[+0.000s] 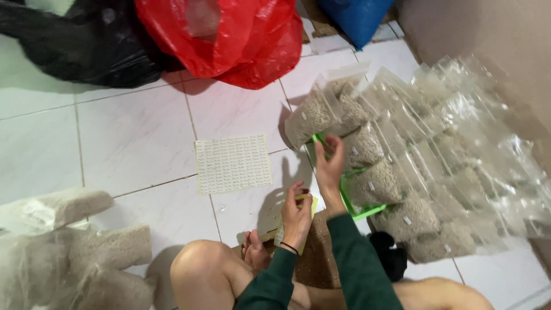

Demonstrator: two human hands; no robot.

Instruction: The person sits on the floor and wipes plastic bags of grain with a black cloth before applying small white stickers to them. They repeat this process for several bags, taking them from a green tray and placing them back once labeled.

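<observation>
My left hand (297,215) holds a small yellowish sheet (310,202) close above my knee. My right hand (329,163) reaches forward, its fingers pinched at the edge of a clear packet filled with pale grain (313,117), which leans on a row of several like packets (402,172). A green tray rim (367,211) shows under that row, right beside my right wrist. Both arms wear dark green sleeves.
A sheet of small white stickers (232,163) lies on the white tiled floor (132,138). Red (229,34), black (86,40) and blue (356,17) plastic bags sit at the far side. Large clear bags of grain (69,247) lie at my left. A brown board (315,258) lies under my legs.
</observation>
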